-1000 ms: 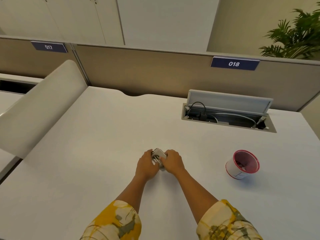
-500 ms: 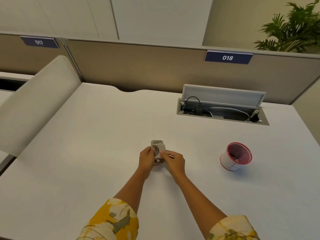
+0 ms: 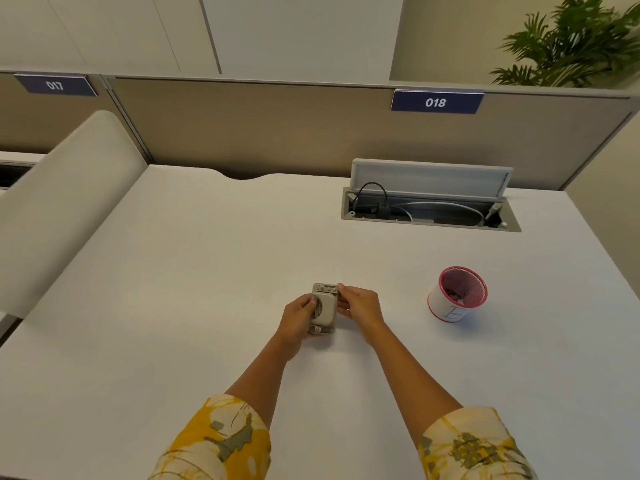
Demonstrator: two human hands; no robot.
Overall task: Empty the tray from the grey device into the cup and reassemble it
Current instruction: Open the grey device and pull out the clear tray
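Note:
The small grey device [image 3: 324, 308] lies lengthwise just above the white desk [image 3: 207, 271], near its middle. My left hand [image 3: 297, 318] grips its left side and near end. My right hand [image 3: 358, 303] pinches its right edge near the far end with thumb and fingers. Whether the tray sits inside the device I cannot tell. The cup [image 3: 457, 293], white with a red rim and pink inside, stands upright to the right of my hands, with some small bits at its bottom.
An open cable hatch [image 3: 429, 209] with its lid raised and wires inside sits at the back right of the desk. A beige partition [image 3: 277, 126] closes the back. A rounded beige divider [image 3: 59, 206] stands on the left. A plant [image 3: 575, 43] rises behind the partition.
The device has turned from crosswise and covered by both hands to lengthwise and exposed. My hands have parted to its two sides. The camera has tilted slightly.

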